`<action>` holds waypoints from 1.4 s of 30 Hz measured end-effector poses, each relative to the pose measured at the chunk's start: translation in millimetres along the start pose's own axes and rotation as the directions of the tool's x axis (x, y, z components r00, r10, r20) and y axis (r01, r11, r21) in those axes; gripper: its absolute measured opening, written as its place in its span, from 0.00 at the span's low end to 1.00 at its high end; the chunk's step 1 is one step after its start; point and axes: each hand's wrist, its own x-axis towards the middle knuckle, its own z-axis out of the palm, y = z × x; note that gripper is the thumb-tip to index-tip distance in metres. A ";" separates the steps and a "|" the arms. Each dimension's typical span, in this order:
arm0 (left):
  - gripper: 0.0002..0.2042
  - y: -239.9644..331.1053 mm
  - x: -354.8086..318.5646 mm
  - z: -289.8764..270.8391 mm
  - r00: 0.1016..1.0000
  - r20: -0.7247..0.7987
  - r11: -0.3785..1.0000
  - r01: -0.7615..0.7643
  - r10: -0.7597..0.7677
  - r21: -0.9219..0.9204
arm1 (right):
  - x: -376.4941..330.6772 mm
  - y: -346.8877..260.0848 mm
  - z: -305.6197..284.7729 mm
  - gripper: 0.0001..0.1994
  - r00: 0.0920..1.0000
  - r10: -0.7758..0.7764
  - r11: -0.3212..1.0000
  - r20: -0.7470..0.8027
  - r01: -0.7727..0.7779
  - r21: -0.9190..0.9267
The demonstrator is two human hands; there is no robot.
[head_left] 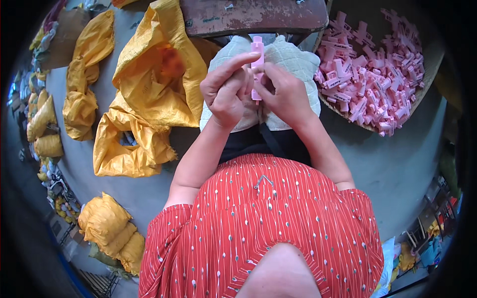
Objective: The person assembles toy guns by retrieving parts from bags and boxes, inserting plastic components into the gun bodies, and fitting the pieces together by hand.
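Directly beyond the pink part (257, 47), the brown bench (258, 19) blocks passage. Left of the part, the left hand (226, 92) and, farther out, the yellow sack (149, 92) obstruct. Right of the part are the right hand (288, 93), then the container (433, 73) heaped with pink pieces (375, 74). Passage is free over the floor (385, 169) to the part's near right, outside the right forearm (325, 149).

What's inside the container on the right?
Pink plastic pieces lie heaped loosely in the container. Whatever is beneath the top layer is covered and cannot be seen.

One head-worn fisheye looks steeply down over the nearby red shirt (293, 223).
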 end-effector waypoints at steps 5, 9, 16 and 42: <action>0.20 -15.4 -4.2 2.8 1.000 -0.015 1.000 0.021 -0.020 0.024 | 1.3 13.0 3.1 0.17 0.999 -0.016 0.987 0.050 0.024 -0.156; 0.20 -30.6 -5.2 5.6 1.000 -0.025 0.995 0.012 -0.010 0.097 | 8.6 25.0 10.8 0.13 0.999 -0.023 0.984 0.032 0.028 -0.178; 0.18 -20.4 -18.1 3.8 0.997 0.026 0.938 -0.071 0.066 0.339 | 8.0 46.6 -22.3 0.17 0.991 -0.081 0.960 0.105 0.049 0.277; 0.35 85.2 4.8 -123.3 0.960 -0.264 -0.430 0.199 -0.096 0.881 | -68.7 379.7 -110.7 0.29 0.794 0.435 0.785 -0.424 -0.565 -0.253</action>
